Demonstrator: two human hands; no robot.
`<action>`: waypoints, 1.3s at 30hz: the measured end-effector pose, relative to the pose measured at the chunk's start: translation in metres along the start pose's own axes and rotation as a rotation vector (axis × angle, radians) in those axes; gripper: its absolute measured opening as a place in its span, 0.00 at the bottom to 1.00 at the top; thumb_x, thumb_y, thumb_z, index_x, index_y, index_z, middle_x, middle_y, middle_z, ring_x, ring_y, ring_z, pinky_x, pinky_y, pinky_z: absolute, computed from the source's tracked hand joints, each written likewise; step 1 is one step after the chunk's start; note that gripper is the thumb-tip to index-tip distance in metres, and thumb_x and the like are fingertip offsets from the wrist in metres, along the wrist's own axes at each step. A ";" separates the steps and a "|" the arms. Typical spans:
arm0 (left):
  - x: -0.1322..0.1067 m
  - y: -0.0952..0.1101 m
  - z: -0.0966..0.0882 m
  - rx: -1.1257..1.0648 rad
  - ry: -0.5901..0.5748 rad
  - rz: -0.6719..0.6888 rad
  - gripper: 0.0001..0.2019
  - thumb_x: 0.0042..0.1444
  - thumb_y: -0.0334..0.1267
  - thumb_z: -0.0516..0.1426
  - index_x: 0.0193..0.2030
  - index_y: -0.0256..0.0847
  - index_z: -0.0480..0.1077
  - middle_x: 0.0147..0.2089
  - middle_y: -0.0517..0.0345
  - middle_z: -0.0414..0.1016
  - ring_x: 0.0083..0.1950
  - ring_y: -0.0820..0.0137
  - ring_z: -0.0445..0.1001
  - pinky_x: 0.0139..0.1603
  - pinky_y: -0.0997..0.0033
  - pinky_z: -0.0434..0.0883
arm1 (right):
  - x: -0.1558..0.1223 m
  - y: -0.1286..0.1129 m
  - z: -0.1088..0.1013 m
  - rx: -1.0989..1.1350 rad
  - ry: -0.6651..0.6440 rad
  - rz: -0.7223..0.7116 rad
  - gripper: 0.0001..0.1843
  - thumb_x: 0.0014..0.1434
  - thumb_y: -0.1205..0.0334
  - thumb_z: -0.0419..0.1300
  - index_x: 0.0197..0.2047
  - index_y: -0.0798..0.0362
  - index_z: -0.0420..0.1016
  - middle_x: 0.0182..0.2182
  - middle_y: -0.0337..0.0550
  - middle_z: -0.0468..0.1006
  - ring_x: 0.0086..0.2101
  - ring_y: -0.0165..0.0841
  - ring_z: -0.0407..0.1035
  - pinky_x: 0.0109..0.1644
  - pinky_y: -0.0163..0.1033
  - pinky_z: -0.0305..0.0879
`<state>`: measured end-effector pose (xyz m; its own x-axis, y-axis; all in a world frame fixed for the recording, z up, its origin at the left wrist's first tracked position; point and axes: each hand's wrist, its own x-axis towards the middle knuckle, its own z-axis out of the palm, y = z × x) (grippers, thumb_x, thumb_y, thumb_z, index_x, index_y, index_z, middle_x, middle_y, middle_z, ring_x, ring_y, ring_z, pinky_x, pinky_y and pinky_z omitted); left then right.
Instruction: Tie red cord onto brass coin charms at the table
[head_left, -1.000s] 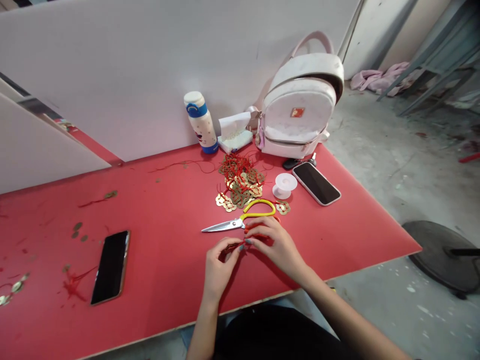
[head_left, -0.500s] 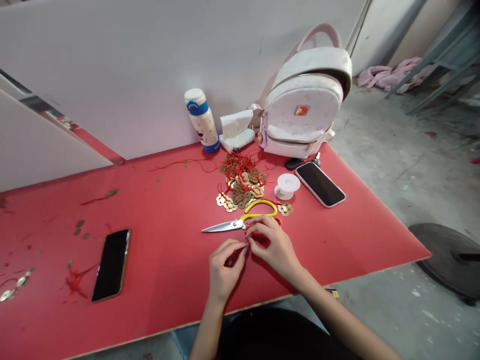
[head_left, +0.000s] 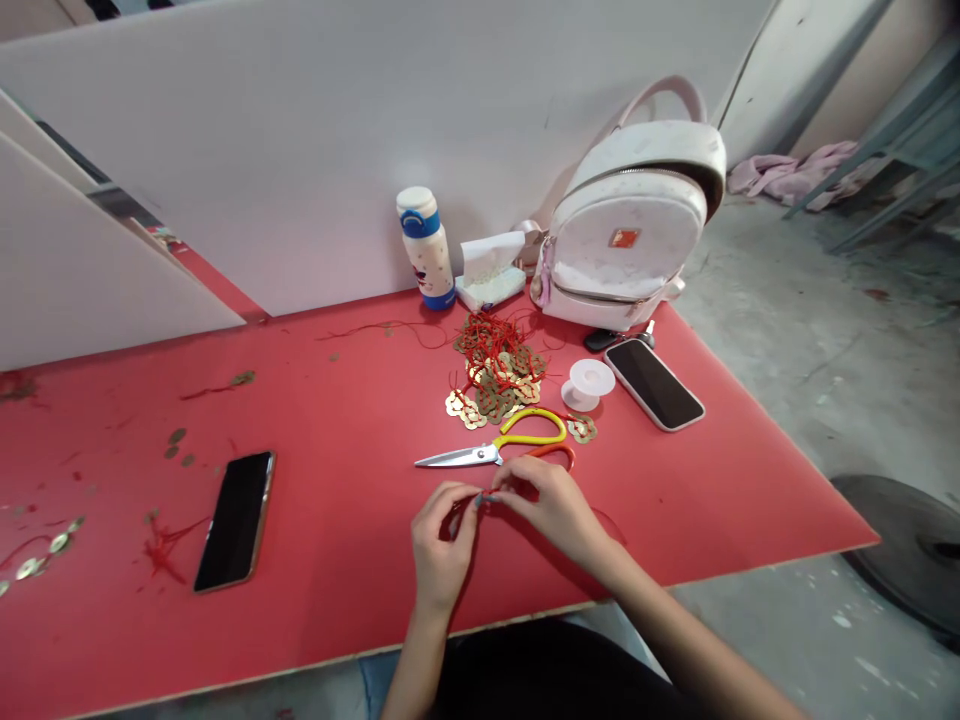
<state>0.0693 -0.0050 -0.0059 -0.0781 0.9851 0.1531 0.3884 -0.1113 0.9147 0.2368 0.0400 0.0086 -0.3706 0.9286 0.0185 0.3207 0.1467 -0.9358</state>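
My left hand point(head_left: 441, 545) and my right hand point(head_left: 553, 508) meet fingertip to fingertip over the red table point(head_left: 337, 540), both pinched on a small piece of red cord with a coin that I can barely make out. Just beyond them lie scissors point(head_left: 495, 448) with yellow and red handles, blades pointing left. Behind the scissors sits a pile of brass coins tied with red cord point(head_left: 499, 378). A small coin knot point(head_left: 582, 429) lies to the right of the scissor handles.
A white spool point(head_left: 590, 383) and a phone point(head_left: 654, 383) lie right of the pile. A second phone point(head_left: 236, 519) lies at the left. A bottle point(head_left: 426, 248), tissues point(head_left: 491, 270) and a white backpack point(head_left: 634, 240) stand against the white partition. Loose coins point(head_left: 45, 548) scatter at far left.
My hands have stayed pinched together at the same spot by the scissors; my right hand has drawn slightly toward me off the scissor handles. The camera view has shifted a little.
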 end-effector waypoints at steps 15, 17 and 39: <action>0.001 -0.001 -0.001 -0.048 0.006 -0.049 0.04 0.60 0.33 0.56 0.37 0.39 0.73 0.35 0.56 0.75 0.37 0.69 0.75 0.39 0.75 0.72 | -0.004 -0.004 0.002 0.209 -0.146 -0.003 0.01 0.63 0.66 0.54 0.38 0.51 0.66 0.33 0.39 0.71 0.33 0.31 0.65 0.38 0.36 0.64; 0.001 -0.004 -0.002 -0.071 0.018 -0.069 0.05 0.60 0.34 0.56 0.37 0.39 0.74 0.36 0.55 0.76 0.38 0.68 0.75 0.39 0.75 0.73 | -0.002 -0.006 0.003 0.222 -0.189 -0.002 0.03 0.61 0.68 0.54 0.38 0.51 0.66 0.34 0.39 0.70 0.33 0.31 0.65 0.38 0.35 0.63; 0.005 -0.003 -0.007 -0.135 0.099 -0.150 0.07 0.58 0.38 0.57 0.33 0.39 0.73 0.31 0.55 0.75 0.33 0.68 0.75 0.35 0.74 0.75 | -0.003 0.005 -0.013 0.621 -0.067 0.165 0.06 0.53 0.60 0.53 0.27 0.50 0.59 0.26 0.38 0.62 0.25 0.31 0.57 0.29 0.35 0.59</action>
<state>0.0607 -0.0004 -0.0055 -0.2182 0.9750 0.0418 0.2396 0.0120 0.9708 0.2505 0.0422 0.0083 -0.4195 0.8959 -0.1465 -0.1782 -0.2395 -0.9544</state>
